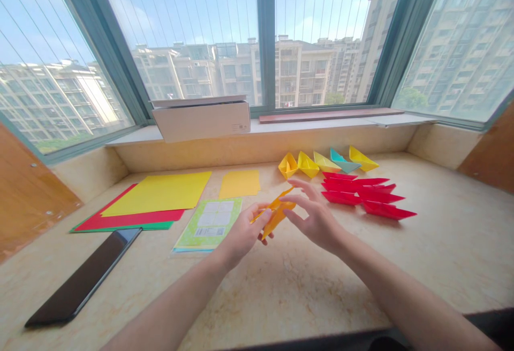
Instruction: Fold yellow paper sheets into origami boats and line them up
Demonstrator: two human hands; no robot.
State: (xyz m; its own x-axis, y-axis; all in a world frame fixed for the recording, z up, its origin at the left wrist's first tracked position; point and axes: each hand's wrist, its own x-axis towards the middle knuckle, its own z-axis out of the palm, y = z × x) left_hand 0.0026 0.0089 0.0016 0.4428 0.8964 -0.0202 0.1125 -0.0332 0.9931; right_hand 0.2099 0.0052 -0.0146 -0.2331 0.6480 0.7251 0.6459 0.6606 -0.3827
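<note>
Orange folded paper (278, 216) between the fingers (265, 215) of both hands; above the counter (305, 292).

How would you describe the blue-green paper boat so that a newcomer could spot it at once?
Find the grey-green window frame; below it, towards the back of the beige marbled counter, stands a row of five folded paper boats. The blue-green boat is second from the right, between a pale yellow one and a bright yellow one. No other boat is blue-green.
</note>
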